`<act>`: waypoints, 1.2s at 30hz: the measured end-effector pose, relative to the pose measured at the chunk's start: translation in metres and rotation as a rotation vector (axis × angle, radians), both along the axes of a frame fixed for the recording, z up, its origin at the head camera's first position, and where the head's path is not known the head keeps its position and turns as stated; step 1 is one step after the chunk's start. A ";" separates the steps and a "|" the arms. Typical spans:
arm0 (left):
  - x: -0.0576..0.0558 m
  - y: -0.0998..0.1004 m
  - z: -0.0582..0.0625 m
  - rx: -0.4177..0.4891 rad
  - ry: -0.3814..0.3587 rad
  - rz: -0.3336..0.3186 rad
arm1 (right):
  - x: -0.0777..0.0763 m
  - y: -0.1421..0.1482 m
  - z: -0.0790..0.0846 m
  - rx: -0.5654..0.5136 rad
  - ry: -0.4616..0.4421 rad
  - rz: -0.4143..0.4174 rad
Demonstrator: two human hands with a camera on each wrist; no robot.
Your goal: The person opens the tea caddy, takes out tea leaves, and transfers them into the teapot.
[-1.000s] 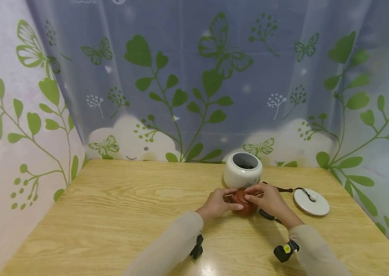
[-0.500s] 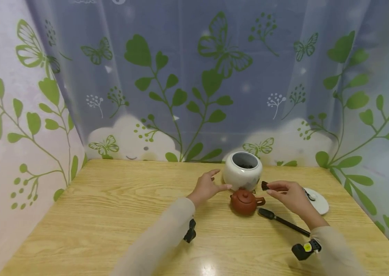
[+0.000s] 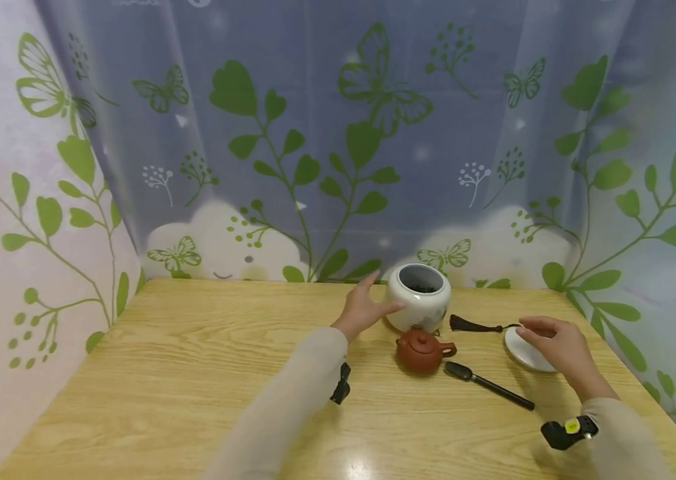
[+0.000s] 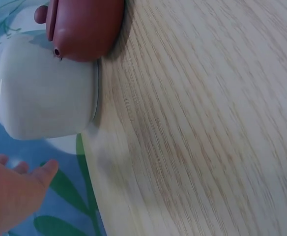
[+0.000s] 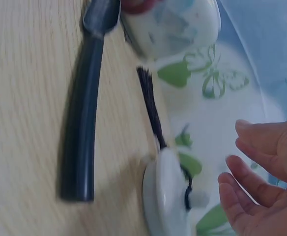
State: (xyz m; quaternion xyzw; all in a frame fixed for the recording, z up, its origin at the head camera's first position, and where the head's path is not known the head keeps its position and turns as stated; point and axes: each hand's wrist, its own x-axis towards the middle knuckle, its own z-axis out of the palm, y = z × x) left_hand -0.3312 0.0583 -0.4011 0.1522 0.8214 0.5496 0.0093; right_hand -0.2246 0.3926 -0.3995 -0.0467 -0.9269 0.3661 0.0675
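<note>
A white porcelain jar [image 3: 411, 308] with dark contents stands uncovered near the table's back edge. My left hand [image 3: 362, 311] is at its left side, thumb and fingers spread around the wall; whether they touch cannot be told. In front of the jar sits a reddish-brown clay teapot [image 3: 419, 353] with its lid on. Over on the right, my right hand [image 3: 566, 350] hovers above the white jar lid [image 5: 160, 191], fingers relaxed and apart from its knob [image 5: 198, 199] in the right wrist view. A dark cord with a tassel [image 3: 464, 325] is tied to the knob.
A black tea scoop [image 3: 494, 388] lies on the wooden table [image 3: 224, 373], right of the teapot and in front of the lid. A patterned curtain [image 3: 290, 167] hangs behind the table's back edge.
Both hands have left the teapot. The left hand has gone up and left to the jar's side. The right hand has moved right, past the tassel, to above the jar lid.
</note>
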 end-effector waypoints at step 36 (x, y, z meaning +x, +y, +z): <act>0.004 0.043 -0.016 0.106 0.051 0.086 | -0.007 0.025 -0.039 0.085 0.068 -0.209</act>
